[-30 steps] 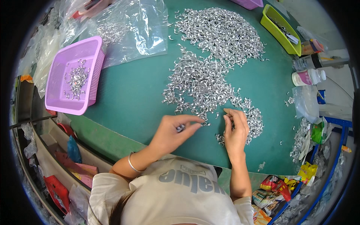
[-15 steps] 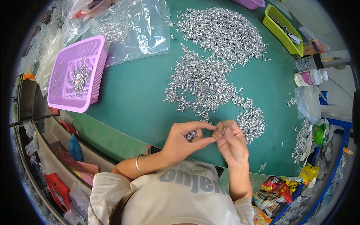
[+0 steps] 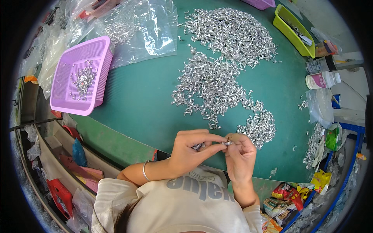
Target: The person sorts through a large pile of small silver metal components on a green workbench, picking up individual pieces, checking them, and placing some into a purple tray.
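Near the front edge of the green table my two hands meet at their fingertips. Between them is a small curved silvery metal piece [image 3: 227, 143], pinched by both. My left hand [image 3: 190, 149] is closed, with several more silvery metal pieces [image 3: 199, 146] tucked into its palm. The fingers of my right hand [image 3: 240, 151] are curled together around the other end of the piece. Just beyond my right hand lies a small pile of the same metal pieces [image 3: 258, 128]. Larger heaps of metal pieces [image 3: 211, 83] spread farther back.
A purple basket [image 3: 105, 73] with some metal pieces stands at the left, beside a clear plastic bag [image 3: 151, 35]. At the far right are a yellow-green bin [image 3: 281, 27] and a white bottle [image 3: 322, 80]. Open drawers [image 3: 66, 143] lie left of the table.
My hands have drawn slightly lower toward me. The silvery piece now shows between the fingertips, and my left fingers have closed more over the pieces in the palm.
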A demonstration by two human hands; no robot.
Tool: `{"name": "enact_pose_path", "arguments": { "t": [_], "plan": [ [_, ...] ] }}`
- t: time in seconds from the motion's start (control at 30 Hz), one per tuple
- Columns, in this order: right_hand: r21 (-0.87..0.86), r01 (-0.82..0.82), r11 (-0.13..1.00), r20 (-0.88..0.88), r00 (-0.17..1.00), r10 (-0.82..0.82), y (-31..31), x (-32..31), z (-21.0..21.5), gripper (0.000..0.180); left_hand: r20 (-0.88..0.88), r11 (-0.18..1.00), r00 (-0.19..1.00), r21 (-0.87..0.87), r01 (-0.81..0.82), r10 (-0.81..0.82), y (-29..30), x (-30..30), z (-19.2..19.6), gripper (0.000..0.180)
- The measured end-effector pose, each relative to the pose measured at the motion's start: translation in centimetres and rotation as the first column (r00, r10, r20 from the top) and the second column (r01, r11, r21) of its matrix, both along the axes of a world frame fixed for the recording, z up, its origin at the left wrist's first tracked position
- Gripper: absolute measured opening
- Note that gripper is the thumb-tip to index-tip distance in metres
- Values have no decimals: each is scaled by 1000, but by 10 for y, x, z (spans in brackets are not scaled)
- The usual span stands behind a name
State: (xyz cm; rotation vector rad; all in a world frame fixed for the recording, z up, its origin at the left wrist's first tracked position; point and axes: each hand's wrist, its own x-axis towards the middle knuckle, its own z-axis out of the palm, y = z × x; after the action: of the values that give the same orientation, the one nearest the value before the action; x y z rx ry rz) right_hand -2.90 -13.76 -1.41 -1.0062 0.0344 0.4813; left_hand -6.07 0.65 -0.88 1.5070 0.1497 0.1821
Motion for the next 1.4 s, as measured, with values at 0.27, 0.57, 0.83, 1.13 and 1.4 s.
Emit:
{"name": "enact_pose_path", "arguments": {
  "t": [0.27,0.57,0.83,1.13,1.4],
  "plan": [
    [-123,35,992,249,969,-3,-2,-2,3,16,39,1000,999,-5,9,-9,0,-2,3,17],
    [-111,27,993,206,979,-3,2,-5,10,15,87,997,996,78,19,-26,2,-5,8,19],
    [-91,16,996,198,980,2,3,-5,14,14,113,995,993,99,24,-35,3,-6,8,21],
    [-132,26,991,280,960,12,1,-5,17,14,148,990,988,137,33,-53,5,-6,11,22],
    [-130,9,992,298,954,30,1,-4,19,16,163,991,985,125,40,-60,7,-7,12,23]
  ]
}}
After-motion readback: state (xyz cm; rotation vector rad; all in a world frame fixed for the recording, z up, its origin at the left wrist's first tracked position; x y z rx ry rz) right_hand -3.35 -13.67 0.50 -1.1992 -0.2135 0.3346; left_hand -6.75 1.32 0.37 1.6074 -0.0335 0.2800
